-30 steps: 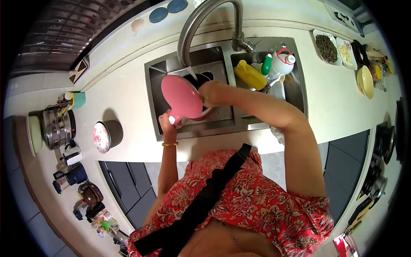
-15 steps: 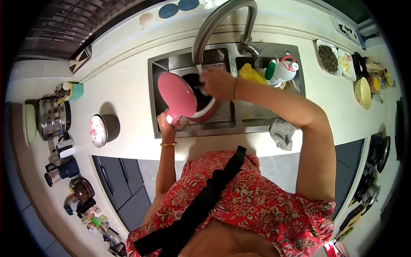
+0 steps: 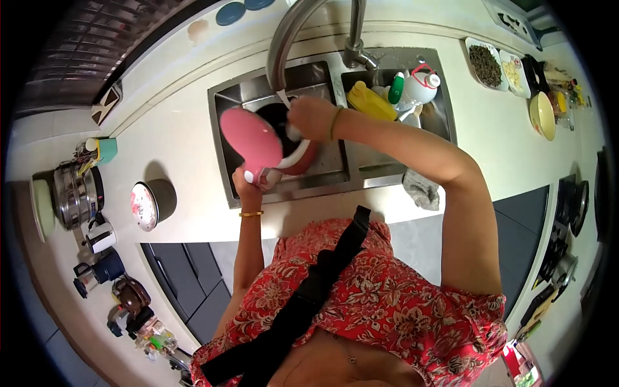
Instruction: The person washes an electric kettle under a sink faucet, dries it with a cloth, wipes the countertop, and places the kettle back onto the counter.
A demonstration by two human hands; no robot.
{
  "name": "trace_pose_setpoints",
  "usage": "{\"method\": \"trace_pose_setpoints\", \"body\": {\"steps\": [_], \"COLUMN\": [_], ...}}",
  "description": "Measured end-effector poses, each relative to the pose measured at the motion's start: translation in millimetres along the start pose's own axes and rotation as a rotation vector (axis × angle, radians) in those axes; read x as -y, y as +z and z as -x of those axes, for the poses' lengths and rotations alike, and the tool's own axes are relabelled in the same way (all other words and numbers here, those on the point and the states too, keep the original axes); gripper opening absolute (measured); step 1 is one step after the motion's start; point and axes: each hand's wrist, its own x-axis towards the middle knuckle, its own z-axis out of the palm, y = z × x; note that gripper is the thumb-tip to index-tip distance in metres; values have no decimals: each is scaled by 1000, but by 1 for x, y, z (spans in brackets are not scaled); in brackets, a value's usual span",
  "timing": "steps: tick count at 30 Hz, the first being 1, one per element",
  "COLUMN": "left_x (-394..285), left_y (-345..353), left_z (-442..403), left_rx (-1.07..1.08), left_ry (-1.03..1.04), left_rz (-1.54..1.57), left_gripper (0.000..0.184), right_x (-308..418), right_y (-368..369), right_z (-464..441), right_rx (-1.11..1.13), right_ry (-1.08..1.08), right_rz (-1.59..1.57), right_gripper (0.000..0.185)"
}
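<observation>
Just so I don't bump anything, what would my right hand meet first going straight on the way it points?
Pointing leftward, your right hand would probably meet the pink pan in your left hand first, perhaps brushing the running water; the depth is unclear.

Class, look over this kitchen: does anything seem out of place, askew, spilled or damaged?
A grey cloth lies crumpled at the counter's front edge, oddly loose, and a yellow container seems tipped over in the right-hand basin. No damage shows.

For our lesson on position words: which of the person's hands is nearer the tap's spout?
The right. The right hand is below the spout, beside the falling water; the left hand is farther off, toward the body, holding the pink pan.
</observation>
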Motion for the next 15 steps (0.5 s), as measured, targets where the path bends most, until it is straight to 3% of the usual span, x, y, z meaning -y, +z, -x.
{"method": "trace_pose_setpoints", "body": {"steps": [2,5,8,10,13,14,15], "left_x": [4,-3,-5,-12,-4,-4,-5], "left_y": [-5,-8,-10,-2,7,3,-1], "left_z": [-1,1,1,4,3,3,4], "left_rx": [-51,-96,-243,-153,-387,-381,-157], "left_ry": [-35,-102,-183,-185,-140,-144,-144], "left_rz": [-5,132,223,254,140,136,121], "left_gripper": [30,27,26,23,21,21,21], "right_x": [-7,-9,-8,1,8,10,21], "right_y": [-3,-14,-11,-22,16,29,18], "right_z": [-3,-7,-12,-7,-29,-41,-38], "right_rx": [-92,-476,-511,-510,-535,-555,-573], "right_ry": [25,261,351,280,256,296,368], "right_rz": [-108,-560,-630,-551,-403,-342,-414], "right_gripper": [13,20,20,18,16,15,15]}}
